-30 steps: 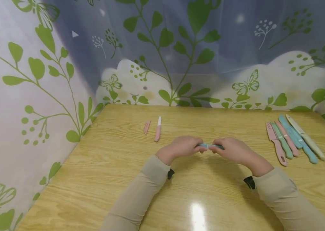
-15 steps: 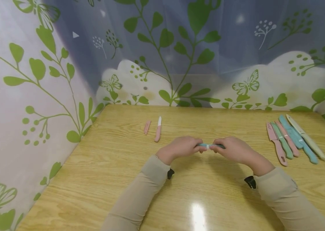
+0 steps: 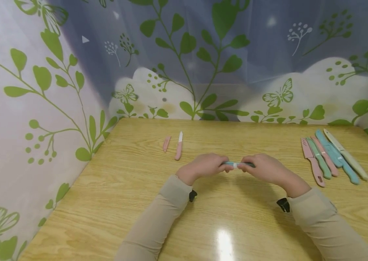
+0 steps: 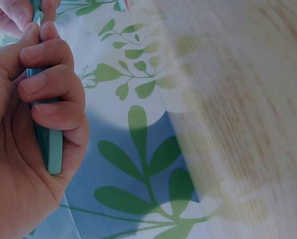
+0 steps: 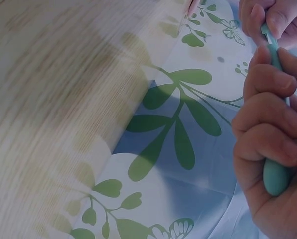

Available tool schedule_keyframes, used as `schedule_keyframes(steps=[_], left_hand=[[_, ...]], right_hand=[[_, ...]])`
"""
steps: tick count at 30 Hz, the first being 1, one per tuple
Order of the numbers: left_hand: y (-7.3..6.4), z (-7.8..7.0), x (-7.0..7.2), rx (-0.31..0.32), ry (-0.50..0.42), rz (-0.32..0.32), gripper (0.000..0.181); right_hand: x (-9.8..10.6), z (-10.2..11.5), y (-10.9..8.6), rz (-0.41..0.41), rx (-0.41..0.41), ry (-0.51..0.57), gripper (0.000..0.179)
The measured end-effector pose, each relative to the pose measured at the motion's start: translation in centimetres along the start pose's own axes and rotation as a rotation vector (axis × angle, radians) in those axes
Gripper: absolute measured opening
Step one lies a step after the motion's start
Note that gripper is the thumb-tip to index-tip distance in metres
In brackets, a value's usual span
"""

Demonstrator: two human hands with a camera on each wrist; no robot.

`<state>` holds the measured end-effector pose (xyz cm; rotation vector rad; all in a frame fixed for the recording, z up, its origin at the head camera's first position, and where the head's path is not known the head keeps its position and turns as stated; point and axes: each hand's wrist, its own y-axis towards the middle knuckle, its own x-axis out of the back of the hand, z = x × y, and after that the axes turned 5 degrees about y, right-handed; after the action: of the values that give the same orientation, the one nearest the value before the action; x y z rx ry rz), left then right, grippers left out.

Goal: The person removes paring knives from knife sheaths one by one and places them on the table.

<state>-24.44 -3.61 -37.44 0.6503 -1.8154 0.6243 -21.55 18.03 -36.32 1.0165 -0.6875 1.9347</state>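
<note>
Both hands meet over the middle of the table, on one small teal knife. My left hand wraps its fingers round the teal sheath, whose flat end shows at the palm in the left wrist view. My right hand grips the knife's handle, its rounded end sticking out below the fingers in the right wrist view. Between the two thumbs a short white stretch of the knife shows. Most of the blade is hidden by the sheath and the left fingers.
Left of the hands lie a pink knife with a bare white blade and a small pink sheath. On the right, a pink cleaver, a green knife, another pink knife, a blue knife and a cream knife lie side by side.
The white stretch between the thumbs shows a little more than a second ago. Both hands keep nearly the same place, and the things on the table have not moved.
</note>
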Motion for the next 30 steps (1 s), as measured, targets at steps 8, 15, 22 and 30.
schedule_keyframes(steps=[8, 15, 22, 30], left_hand=[[-0.1, -0.09, 0.14, 0.004, -0.012, 0.007, 0.031], [-0.1, -0.03, 0.12, 0.0, -0.015, 0.001, 0.031], [-0.05, 0.08, 0.07, -0.008, -0.008, -0.004, 0.031], [-0.1, 0.09, 0.13, -0.01, 0.0, -0.01, 0.031]], right_hand=[[0.11, -0.02, -0.08, 0.005, -0.02, 0.004, 0.038], [0.2, 0.1, -0.17, 0.003, -0.023, 0.001, 0.038], [0.23, 0.0, -0.13, 0.007, -0.016, -0.003, 0.038], [0.25, -0.21, -0.09, 0.005, -0.018, 0.007, 0.038]])
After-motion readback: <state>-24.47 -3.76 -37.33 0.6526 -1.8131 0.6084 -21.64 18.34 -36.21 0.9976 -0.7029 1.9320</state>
